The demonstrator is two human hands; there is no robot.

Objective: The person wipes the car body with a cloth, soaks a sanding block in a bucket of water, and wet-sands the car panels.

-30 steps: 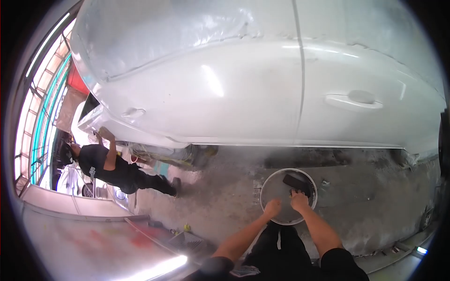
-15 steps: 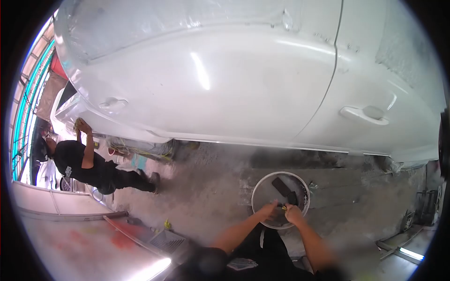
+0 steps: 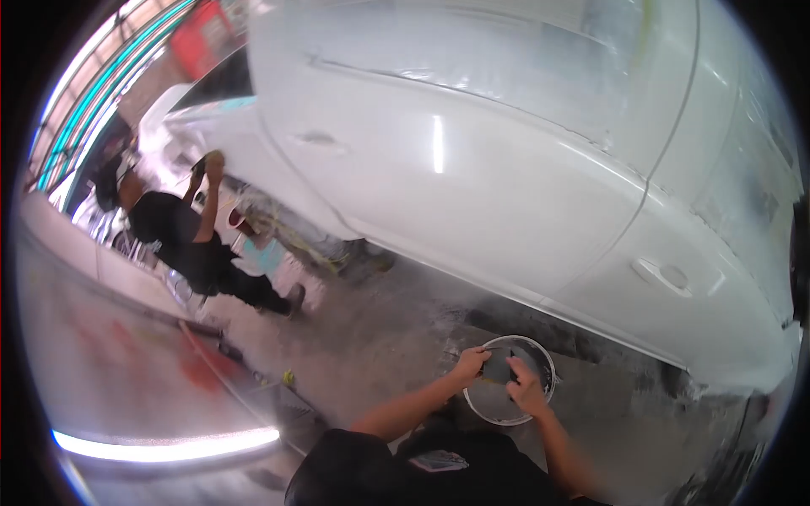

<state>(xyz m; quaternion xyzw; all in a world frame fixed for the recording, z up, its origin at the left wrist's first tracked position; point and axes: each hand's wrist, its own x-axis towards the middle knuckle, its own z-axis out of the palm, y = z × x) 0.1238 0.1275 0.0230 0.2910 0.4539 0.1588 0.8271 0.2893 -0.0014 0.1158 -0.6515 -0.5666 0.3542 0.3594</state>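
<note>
A round white-rimmed bucket stands on the floor in front of me, with both my hands above its mouth. My left hand is closed at the bucket's left side, gripping the edge of a thin dark sheet. My right hand is closed over the right half of the bucket, around a small dark piece whose kind I cannot make out. Grey contents show inside the bucket, partly covered by my hands.
A white car body with film-covered windows fills the upper view. At left a co-worker in black holds both hands against a white panel. A red bucket is near them. A panel with red smears lies lower left.
The view has tilted and turned. My hands have moved apart, and a thin dark sheet now shows between them. The black block seen in the bucket before no longer shows clearly.
</note>
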